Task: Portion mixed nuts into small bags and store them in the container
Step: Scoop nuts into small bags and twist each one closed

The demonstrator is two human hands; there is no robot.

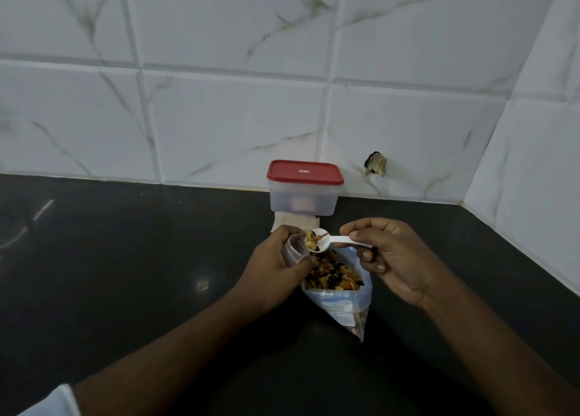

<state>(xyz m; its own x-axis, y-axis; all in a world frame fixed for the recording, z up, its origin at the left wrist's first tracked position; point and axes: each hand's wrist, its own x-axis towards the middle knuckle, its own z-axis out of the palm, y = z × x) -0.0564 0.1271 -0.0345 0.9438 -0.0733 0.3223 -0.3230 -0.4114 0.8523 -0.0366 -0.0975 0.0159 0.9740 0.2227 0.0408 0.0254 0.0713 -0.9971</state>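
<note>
**A:** Where does the container sit?

**B:** The container (303, 197), red lid (304, 172) on, stands at the back of the table (125, 258), against the tiled wall (219, 102). A pale stack (295, 224) lies flat at its front edge; I cannot tell what it is.

**A:** And the nuts?

**B:** In front of the container lies the large bag (337, 302), mouth open, mixed nuts (332, 276) showing.

**A:** The hands?

**B:** Both are just in front of the container. The left hand (276, 258), towards its left corner, has its fingers (287, 231) curled round a small clear bag (293, 249), mouth up. The right hand (392, 258), towards its right side, pinches the handle of a white spoon (337, 240) between thumb and forefinger. The spoon's bowl, heaped with nuts, is at the small bag's mouth.
</note>
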